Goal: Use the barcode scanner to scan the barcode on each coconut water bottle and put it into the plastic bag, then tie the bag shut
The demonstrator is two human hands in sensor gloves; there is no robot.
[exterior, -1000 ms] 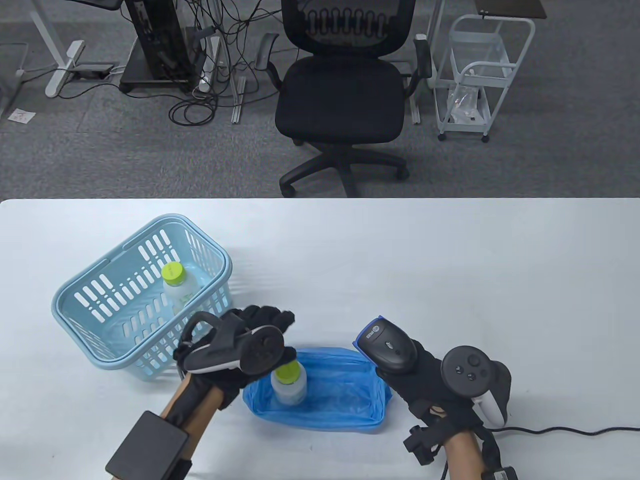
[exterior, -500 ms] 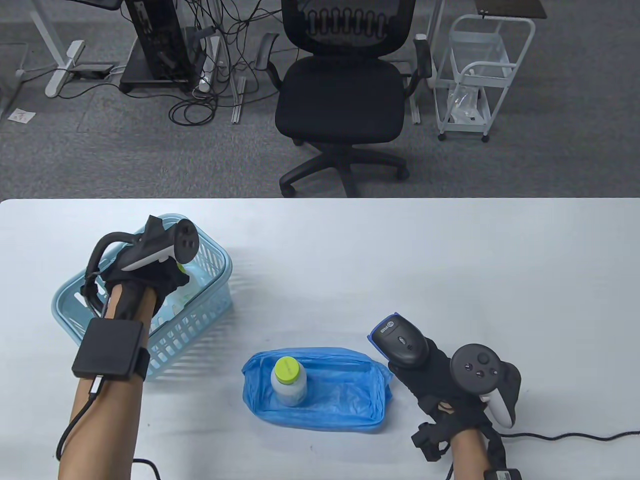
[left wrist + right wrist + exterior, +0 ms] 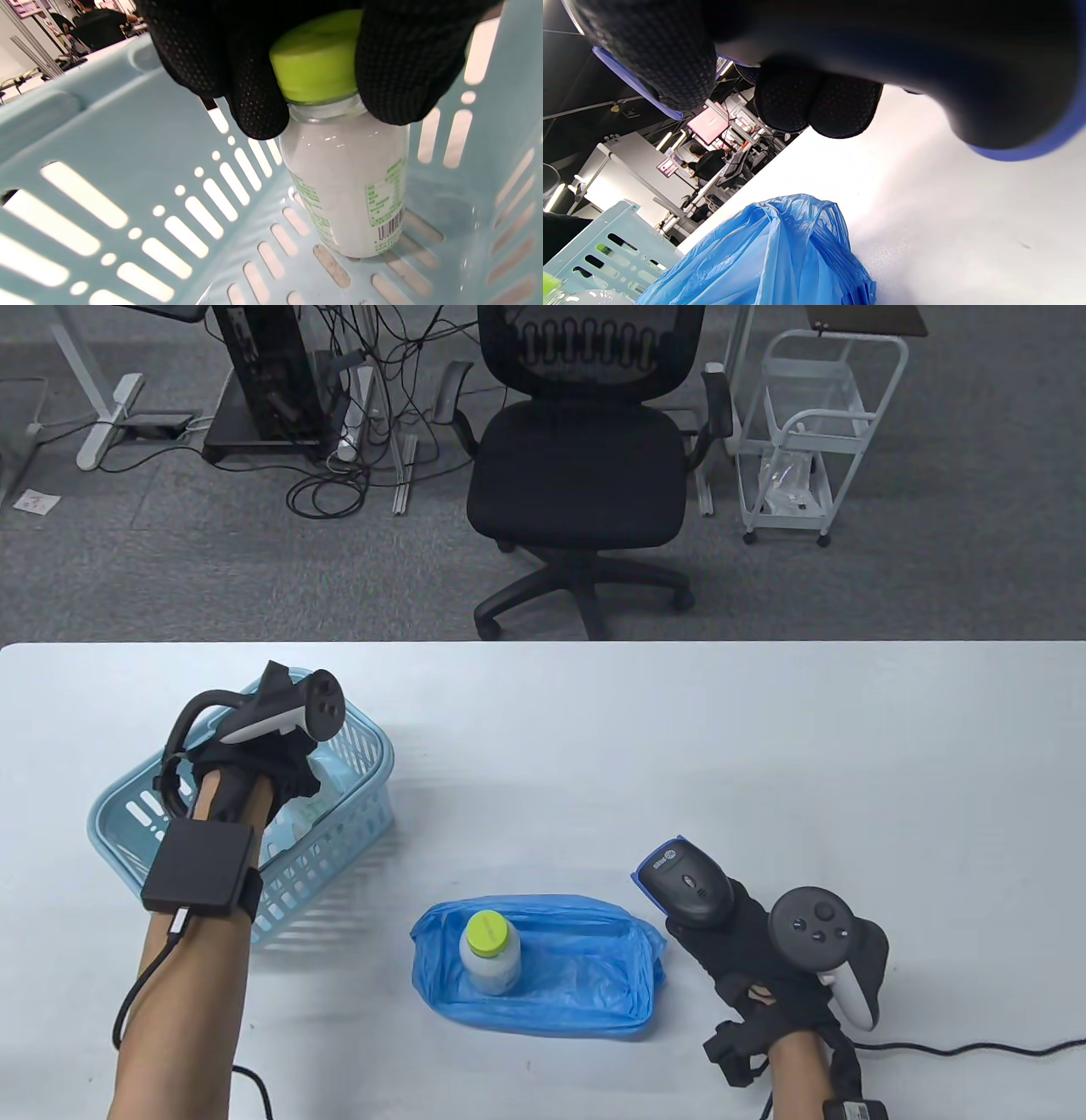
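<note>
My left hand [image 3: 284, 763] reaches down into the light blue basket [image 3: 127, 802]. In the left wrist view its fingertips [image 3: 258, 106] pinch the green cap of a coconut water bottle [image 3: 352, 186] that stands upright on the basket floor, barcode low on its label. A second bottle [image 3: 489, 952] with a green cap stands inside the open blue plastic bag [image 3: 585, 976] at the table's front middle. My right hand [image 3: 730, 929] grips the dark barcode scanner [image 3: 687, 886] to the right of the bag, its head pointing up and to the left.
The scanner's black cable [image 3: 976, 1050] trails to the right along the front of the white table [image 3: 679, 746]. Beyond the far edge stand an office chair [image 3: 585, 458] and a white cart [image 3: 806, 432].
My left hand has left the bag and swung left and back into the basket, closing on the bottle's cap. The right hand with the scanner has drifted slightly right.
</note>
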